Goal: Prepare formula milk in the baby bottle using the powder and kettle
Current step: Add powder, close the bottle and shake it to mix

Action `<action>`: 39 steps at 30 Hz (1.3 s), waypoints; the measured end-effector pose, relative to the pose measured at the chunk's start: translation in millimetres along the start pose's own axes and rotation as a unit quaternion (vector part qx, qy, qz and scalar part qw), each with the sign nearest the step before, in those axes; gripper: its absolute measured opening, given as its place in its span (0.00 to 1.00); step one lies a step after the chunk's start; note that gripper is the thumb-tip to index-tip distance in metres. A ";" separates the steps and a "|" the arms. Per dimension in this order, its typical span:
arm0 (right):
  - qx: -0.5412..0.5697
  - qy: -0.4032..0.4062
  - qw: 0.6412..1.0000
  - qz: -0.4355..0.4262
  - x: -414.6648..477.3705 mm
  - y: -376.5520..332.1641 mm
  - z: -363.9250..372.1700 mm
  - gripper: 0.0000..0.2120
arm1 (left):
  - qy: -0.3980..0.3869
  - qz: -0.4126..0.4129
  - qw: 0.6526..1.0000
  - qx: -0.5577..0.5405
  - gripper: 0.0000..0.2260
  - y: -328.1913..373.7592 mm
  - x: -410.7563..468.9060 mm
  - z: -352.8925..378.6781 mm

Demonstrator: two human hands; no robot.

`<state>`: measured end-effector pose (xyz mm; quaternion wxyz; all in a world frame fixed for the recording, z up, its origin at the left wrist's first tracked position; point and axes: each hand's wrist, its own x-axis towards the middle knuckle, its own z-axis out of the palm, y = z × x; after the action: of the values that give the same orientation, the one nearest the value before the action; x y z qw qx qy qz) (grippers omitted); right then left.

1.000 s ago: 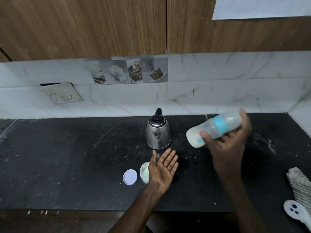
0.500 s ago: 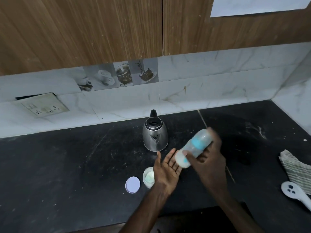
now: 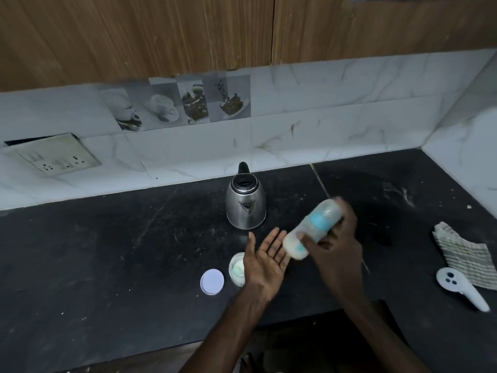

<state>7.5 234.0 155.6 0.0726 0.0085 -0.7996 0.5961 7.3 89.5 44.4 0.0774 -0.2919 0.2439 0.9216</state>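
Black stone worktop (image 3: pixel 107 251) runs under a white marble backsplash (image 3: pixel 336 122) and wooden cabinet doors (image 3: pixel 134 36), with a socket plate (image 3: pixel 57 157) on the wall at the left. A steel kettle (image 3: pixel 246 203) stands upright near the back of the worktop, its spout facing the camera. In front of it the right hand (image 3: pixel 336 249) grips a baby bottle (image 3: pixel 312 230) above the worktop, fingers curled round its clear body with the blue band. The bottle is tilted and somewhat blurred, its milky-white end low and right at the fingertips of the left hand (image 3: pixel 266 257); whether they touch cannot be told. That left hand is held palm up with fingers straight, grasping nothing. Just beside its wrist, on the worktop, sits an uncovered powder jar (image 3: pixel 237 269), partly hidden by the hand, and its round white lid (image 3: pixel 212 281) lies flat next to it on the left. Well apart at the right edge lie a striped cloth (image 3: pixel 462 254) and a white plastic tool (image 3: pixel 460 288) overlapping its near corner.
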 end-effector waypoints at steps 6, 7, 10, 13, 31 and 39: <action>-0.036 -0.036 0.999 -0.012 -0.7 1.3 2.0 0.49 | -0.016 -0.003 1.000 -0.010 0.32 -1.8 0.7 2.1; -0.037 -0.026 0.999 -0.011 0.4 0.1 1.4 0.49 | -0.020 -0.005 1.000 -0.009 0.32 -1.6 0.7 2.8; 0.044 0.077 0.996 -0.013 4.7 1.2 4.6 0.48 | -0.026 0.006 1.000 -0.006 0.32 1.5 1.1 6.1; -0.021 -0.045 0.999 -0.004 -6.2 2.1 14.0 0.49 | -0.023 0.002 0.999 -0.034 0.33 -0.3 2.5 4.9; -0.008 -0.068 0.998 0.018 2.4 20.6 3.5 0.49 | 0.014 0.021 0.998 -0.061 0.33 -20.0 12.1 6.0; 0.028 -0.046 0.998 0.019 9.3 13.5 -3.1 0.48 | 0.021 0.028 0.997 -0.063 0.32 -25.2 14.7 16.8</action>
<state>-2.7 241.5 144.8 0.0242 0.0224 -0.7851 0.6184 -5.9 119.8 37.6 0.0277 -0.3086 0.1947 0.9306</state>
